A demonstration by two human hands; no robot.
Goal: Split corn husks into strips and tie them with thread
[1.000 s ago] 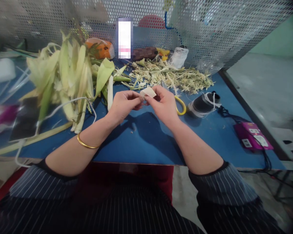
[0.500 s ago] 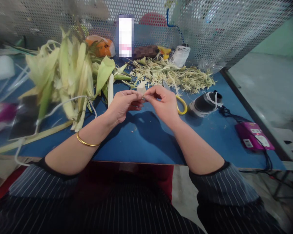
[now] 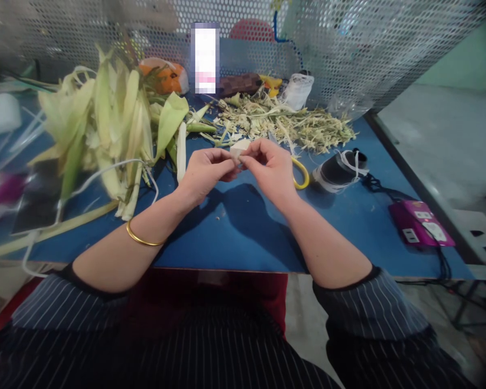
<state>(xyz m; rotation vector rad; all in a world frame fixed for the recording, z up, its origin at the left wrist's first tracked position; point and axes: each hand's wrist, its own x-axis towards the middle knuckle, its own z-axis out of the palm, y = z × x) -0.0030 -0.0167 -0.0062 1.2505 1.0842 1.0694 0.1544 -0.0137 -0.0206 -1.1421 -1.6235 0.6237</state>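
Observation:
My left hand (image 3: 206,172) and my right hand (image 3: 270,167) meet above the blue table (image 3: 235,237). Both pinch a small pale piece of corn husk (image 3: 240,147) between fingertips and thumbs. The fingers of both hands are curled closed around it. A gold bangle (image 3: 140,237) sits on my left wrist. Yellow-handled scissors (image 3: 301,172) lie just right of my right hand, partly hidden by it.
A heap of green and pale corn husks (image 3: 109,124) lies at the left. Shredded husk trimmings (image 3: 291,124) spread across the back. A black roll with white cord (image 3: 340,168) and a purple power strip (image 3: 421,229) lie at the right. A perforated metal screen (image 3: 348,48) closes the back.
The husk piece showed wider a second ago; now it is folded smaller between my fingertips. Both hands have stayed in nearly the same place.

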